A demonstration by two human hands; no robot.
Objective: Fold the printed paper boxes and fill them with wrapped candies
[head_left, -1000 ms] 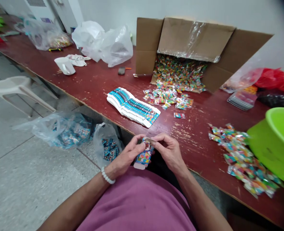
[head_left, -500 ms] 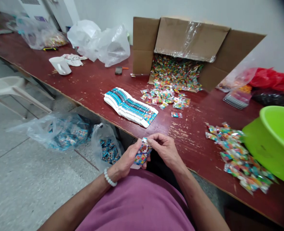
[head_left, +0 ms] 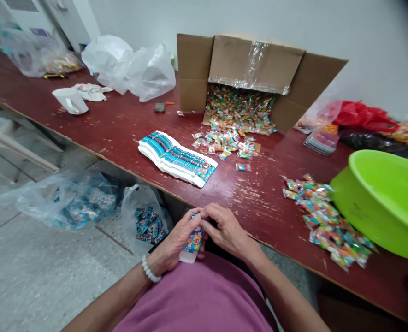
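Observation:
A small colourful printed packet (head_left: pixel 192 241) is held upright just below the table's front edge, above my lap. My left hand (head_left: pixel 176 240) wraps round its lower part, a white bead bracelet on that wrist. My right hand (head_left: pixel 224 228) pinches the packet's top edge, fingers curled over it. On the dark red table (head_left: pixel 121 124) in front lies a fanned stack of blue-and-white flat cards (head_left: pixel 176 157).
An open cardboard box (head_left: pixel 255 74) on its side spills small candy packets (head_left: pixel 227 140). A second candy pile (head_left: pixel 328 221) lies beside a green basin (head_left: pixel 383 203). White mug (head_left: pixel 70 100) and plastic bags sit far left; bags of packets (head_left: pixel 144 221) lie on the floor.
My hands with the packet have sunk slightly toward my lap and the right fingers have closed over its top. The camera has turned a little to the right.

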